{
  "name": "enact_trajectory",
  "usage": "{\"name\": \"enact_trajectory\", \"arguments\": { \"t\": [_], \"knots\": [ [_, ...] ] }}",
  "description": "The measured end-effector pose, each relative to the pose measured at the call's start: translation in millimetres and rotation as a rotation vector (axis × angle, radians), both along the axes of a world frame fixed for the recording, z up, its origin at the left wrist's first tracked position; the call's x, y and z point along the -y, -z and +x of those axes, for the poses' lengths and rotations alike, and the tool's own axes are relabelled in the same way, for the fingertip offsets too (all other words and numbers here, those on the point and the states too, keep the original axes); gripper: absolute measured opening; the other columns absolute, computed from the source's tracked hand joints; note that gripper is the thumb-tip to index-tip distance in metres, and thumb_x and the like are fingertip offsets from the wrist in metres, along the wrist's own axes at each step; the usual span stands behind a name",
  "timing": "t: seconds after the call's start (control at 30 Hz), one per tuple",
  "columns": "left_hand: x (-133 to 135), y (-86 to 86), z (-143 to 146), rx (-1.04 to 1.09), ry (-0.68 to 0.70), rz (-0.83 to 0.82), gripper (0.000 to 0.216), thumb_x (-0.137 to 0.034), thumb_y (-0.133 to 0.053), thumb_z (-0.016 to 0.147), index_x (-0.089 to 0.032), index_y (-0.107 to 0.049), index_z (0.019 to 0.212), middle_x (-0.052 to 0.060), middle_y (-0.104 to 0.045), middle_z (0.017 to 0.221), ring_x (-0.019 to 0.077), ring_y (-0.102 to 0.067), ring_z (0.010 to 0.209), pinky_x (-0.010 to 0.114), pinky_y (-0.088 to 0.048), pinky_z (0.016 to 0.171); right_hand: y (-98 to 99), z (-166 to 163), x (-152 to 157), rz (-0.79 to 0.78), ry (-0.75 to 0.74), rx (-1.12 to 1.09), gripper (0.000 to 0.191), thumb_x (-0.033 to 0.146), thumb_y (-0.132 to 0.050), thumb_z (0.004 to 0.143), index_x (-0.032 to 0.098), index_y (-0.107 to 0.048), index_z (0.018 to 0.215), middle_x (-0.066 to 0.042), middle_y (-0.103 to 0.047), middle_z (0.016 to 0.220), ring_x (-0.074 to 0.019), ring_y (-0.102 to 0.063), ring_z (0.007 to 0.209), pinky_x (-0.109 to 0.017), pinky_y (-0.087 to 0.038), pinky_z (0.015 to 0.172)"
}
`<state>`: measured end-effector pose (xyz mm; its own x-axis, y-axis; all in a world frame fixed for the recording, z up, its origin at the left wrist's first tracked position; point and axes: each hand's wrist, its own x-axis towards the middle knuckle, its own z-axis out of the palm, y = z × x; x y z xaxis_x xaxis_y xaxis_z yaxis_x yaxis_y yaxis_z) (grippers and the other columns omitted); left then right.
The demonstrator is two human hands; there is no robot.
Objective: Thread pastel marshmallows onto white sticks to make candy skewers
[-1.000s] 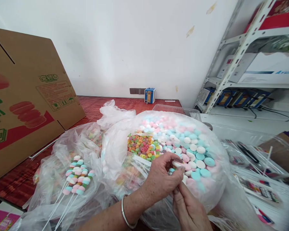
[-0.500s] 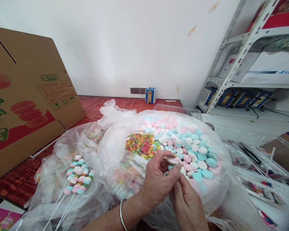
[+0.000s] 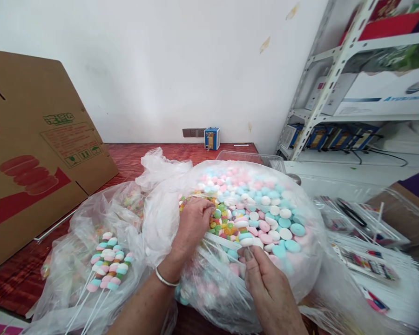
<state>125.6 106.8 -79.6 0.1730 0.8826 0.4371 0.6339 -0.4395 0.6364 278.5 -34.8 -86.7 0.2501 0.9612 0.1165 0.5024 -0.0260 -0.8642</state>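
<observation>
My right hand [image 3: 265,284] is closed near the lower end of a short candy skewer [image 3: 245,235], its thumb and forefinger pinching just below the marshmallows. Pink, white and blue marshmallow discs with a gummy layer between them are stacked on it. My left hand [image 3: 195,216] reaches down into a heap of sugared gummy rings [image 3: 221,221], fingers curled and thumb close to the forefinger; what they pinch is hidden. Around both hands lie loose marshmallow discs [image 3: 284,223] in a big clear plastic bag [image 3: 310,265]. Loose white sticks [image 3: 223,265] rest in front, between my wrists.
Finished marshmallow skewers [image 3: 110,265] lie on another plastic bag [image 3: 132,288] at left. A cardboard box [image 3: 38,139] stands beyond it on the red-brown table [image 3: 125,153]. At right are plastic trays [image 3: 363,223] and white metal shelving [image 3: 330,83]. A small blue device [image 3: 212,138] stands by the wall.
My left hand has left my right hand and moved left into the gummy rings. The right hand has lowered slightly, still holding the skewer. The camera view has shifted a little.
</observation>
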Motion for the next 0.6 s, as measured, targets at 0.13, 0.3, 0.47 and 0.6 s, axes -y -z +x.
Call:
{"name": "enact_trajectory", "arguments": {
  "t": [0.13, 0.3, 0.47, 0.6],
  "knots": [
    [5.6, -9.2, 4.5, 0.380, 0.030, -0.326, 0.016, -0.031, -0.064, 0.082, -0.018, -0.072, 0.084, 0.003, -0.074, 0.077, 0.0177, -0.065, 0.068, 0.029, -0.049, 0.065, 8.6, -4.6, -1.6, -0.013, -0.074, 0.024, 0.036, 0.045, -0.031, 0.098, 0.024, -0.058, 0.088, -0.003, -0.069, 0.076, -0.0202, -0.063, 0.069, -0.027, -0.042, 0.063],
    [6.4, -14.7, 1.9, 0.451, 0.055, -0.352, 0.020, -0.035, -0.062, 0.083, -0.017, -0.069, 0.086, 0.004, -0.074, 0.078, 0.0177, -0.068, 0.067, 0.026, -0.050, 0.060, 14.7, -4.7, -4.5, -0.031, -0.138, 0.029, 0.033, 0.043, -0.031, 0.098, 0.024, -0.057, 0.092, -0.003, -0.069, 0.078, -0.0211, -0.064, 0.074, -0.027, -0.042, 0.066],
    [-5.5, -12.6, -21.6, -0.140, -0.089, -0.002, 0.019, -0.022, -0.057, 0.087, -0.022, -0.076, 0.088, 0.005, -0.076, 0.091, 0.0233, -0.068, 0.090, 0.035, -0.051, 0.084, 7.8, -2.4, -1.3, -0.053, -0.056, -0.004, 0.034, 0.046, -0.033, 0.098, 0.024, -0.057, 0.088, -0.003, -0.069, 0.077, -0.0216, -0.063, 0.073, -0.027, -0.041, 0.065],
    [-11.3, -11.0, -30.7, -0.297, -0.105, 0.075, 0.023, -0.012, -0.053, 0.088, -0.019, -0.075, 0.090, 0.009, -0.073, 0.095, 0.0235, -0.065, 0.095, 0.036, -0.050, 0.087, 7.5, -2.1, -0.8, -0.050, -0.059, -0.030, 0.035, 0.046, -0.034, 0.098, 0.023, -0.058, 0.090, -0.004, -0.069, 0.078, -0.0225, -0.063, 0.073, -0.028, -0.041, 0.065]
  ]
}}
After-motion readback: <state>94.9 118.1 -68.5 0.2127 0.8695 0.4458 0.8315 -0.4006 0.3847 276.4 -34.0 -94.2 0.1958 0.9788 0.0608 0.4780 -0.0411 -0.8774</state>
